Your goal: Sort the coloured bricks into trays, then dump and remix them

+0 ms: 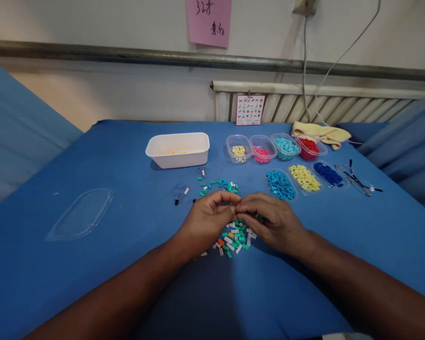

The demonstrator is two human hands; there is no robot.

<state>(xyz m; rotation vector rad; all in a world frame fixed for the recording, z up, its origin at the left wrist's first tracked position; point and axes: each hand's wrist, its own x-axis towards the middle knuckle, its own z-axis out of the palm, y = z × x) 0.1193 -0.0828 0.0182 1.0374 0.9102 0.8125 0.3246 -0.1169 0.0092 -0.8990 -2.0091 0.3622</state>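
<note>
My left hand (212, 212) and my right hand (272, 219) meet over a loose heap of small building bricks (235, 236), mostly green and white with an orange and a yellow one. Both hands are closed, thumb against fingers, with the fingertips touching each other. Whatever is pinched between them is hidden or too small to make out. Beyond the fingers lies another scatter of teal, green and white bricks (219, 183). A few white and black bricks (186, 191) lie apart to the left of it.
A white tub (179, 160) stands at the back, with something yellow inside. Several clear containers (239, 158) at the right hold bricks sorted by colour. A clear lid (81, 215) lies far left. Eyeglasses (357, 179) and a yellow cloth (320, 133) are at the right.
</note>
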